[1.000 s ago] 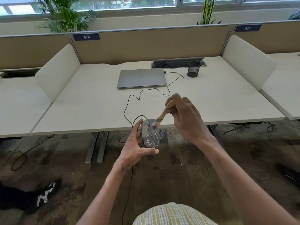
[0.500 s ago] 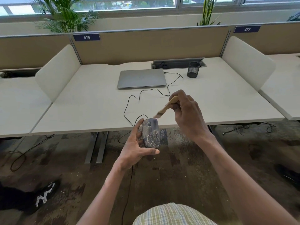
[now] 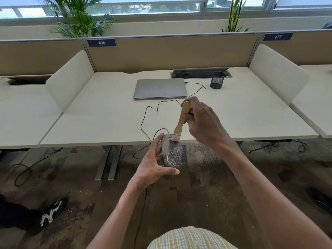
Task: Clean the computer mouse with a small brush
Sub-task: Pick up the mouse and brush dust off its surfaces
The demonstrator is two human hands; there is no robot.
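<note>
A dark wired mouse [image 3: 172,153], speckled with pale dust, is held in the air just in front of the desk edge. My left hand [image 3: 152,168] grips it from the left and below, thumb under its rear end. My right hand [image 3: 203,123] holds a small wooden-handled brush [image 3: 181,121] nearly upright. The brush's pale bristles touch the front of the mouse beside the scroll wheel. The mouse cable [image 3: 149,114] runs back over the desk.
A shut grey laptop [image 3: 160,88] lies on the white desk [image 3: 89,123], with a black mesh pen cup [image 3: 217,80] to its right. White side dividers stand at both ends. A person's black shoe [image 3: 50,214] is on the floor at lower left.
The brush lifted off the mouse half a second ago, then swung more upright and came back down so its bristles touch the mouse's front. My left hand kept the mouse steady.
</note>
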